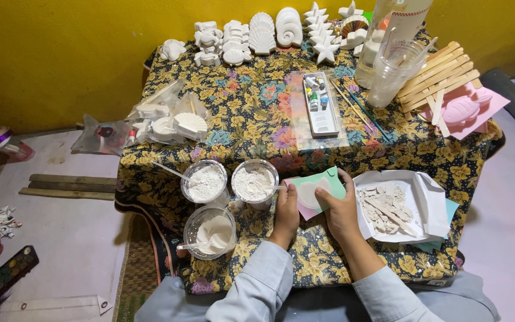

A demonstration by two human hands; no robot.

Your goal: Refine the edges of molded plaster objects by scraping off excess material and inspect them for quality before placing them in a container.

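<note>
Two hands | left hand and right hand grasping soft green mould, white plaster inside | powder cups beside

Three powder cups sit left of the mould, the tray right, perhaps touching.

three plastic cups of white powder, two hands, one paint palette, one paper tray
</note>
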